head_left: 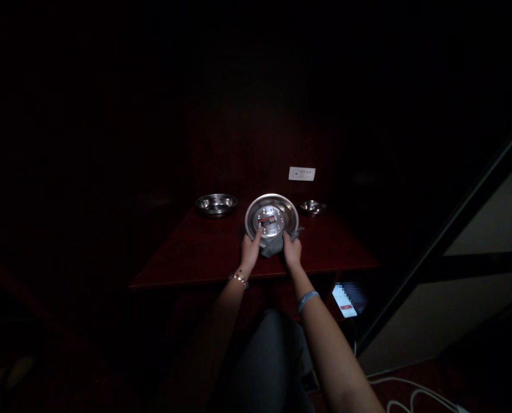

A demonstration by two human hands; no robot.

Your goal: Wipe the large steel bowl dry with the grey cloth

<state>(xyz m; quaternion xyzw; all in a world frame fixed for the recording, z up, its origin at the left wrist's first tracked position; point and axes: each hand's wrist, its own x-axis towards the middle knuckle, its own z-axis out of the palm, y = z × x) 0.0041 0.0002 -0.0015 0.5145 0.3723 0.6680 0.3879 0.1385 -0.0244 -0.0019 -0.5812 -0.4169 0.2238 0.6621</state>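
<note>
A round steel plate [272,215] is tilted up toward me above the dark red table [204,258]; a label shows at its centre. My left hand [249,250] grips its lower left rim, thumb on the face. My right hand [292,250] holds the lower right rim together with a grey cloth [273,245] bunched under the plate. A bracelet circles my left wrist and a blue band my right.
A wider steel bowl [216,204] rests on the table to the left, a small steel bowl [312,207] to the right. A white socket plate [301,173] is on the back wall. A lit phone [345,300] lies below the table's right edge. White cables run over the floor at lower right.
</note>
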